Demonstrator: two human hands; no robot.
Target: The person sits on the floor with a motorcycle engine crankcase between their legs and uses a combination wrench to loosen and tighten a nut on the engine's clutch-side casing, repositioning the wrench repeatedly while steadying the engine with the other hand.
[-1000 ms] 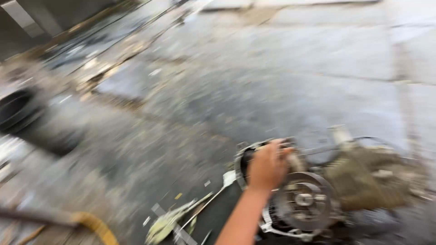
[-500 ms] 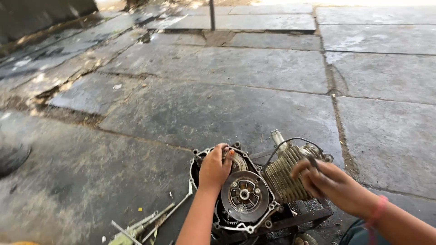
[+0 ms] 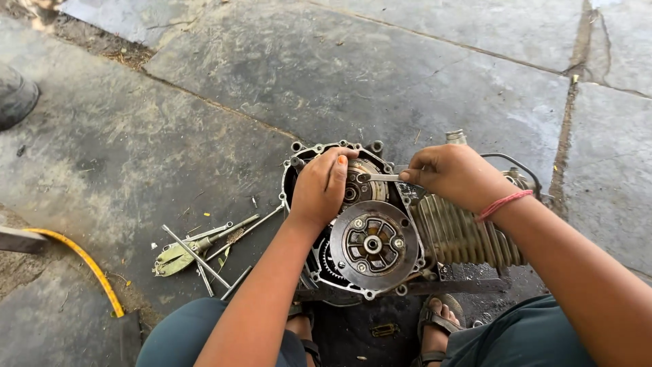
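Observation:
An opened motorcycle engine (image 3: 380, 272) lies on the stone floor between my feet, its round clutch plate (image 3: 373, 245) facing up and its finned cylinder (image 3: 462, 234) to the right. My left hand (image 3: 319, 190) rests on the upper part of the open case, fingers curled over a gear there. My right hand (image 3: 451, 173) pinches a small metal spanner (image 3: 377, 178) whose head sits on a fastener next to the left fingertips. A red thread band circles my right wrist.
Loose hand tools (image 3: 200, 248), pliers and rods among them, lie on the floor left of the engine. A yellow hose (image 3: 88, 265) curves at the lower left. A dark tyre edge (image 3: 15, 95) shows at the far left. Stone slabs (image 3: 407, 75) stretch beyond.
The view has dropped and closed in on the engine. My right hand moved from the cylinder's right side to the case top and now holds the spanner. My left hand stayed on the case.

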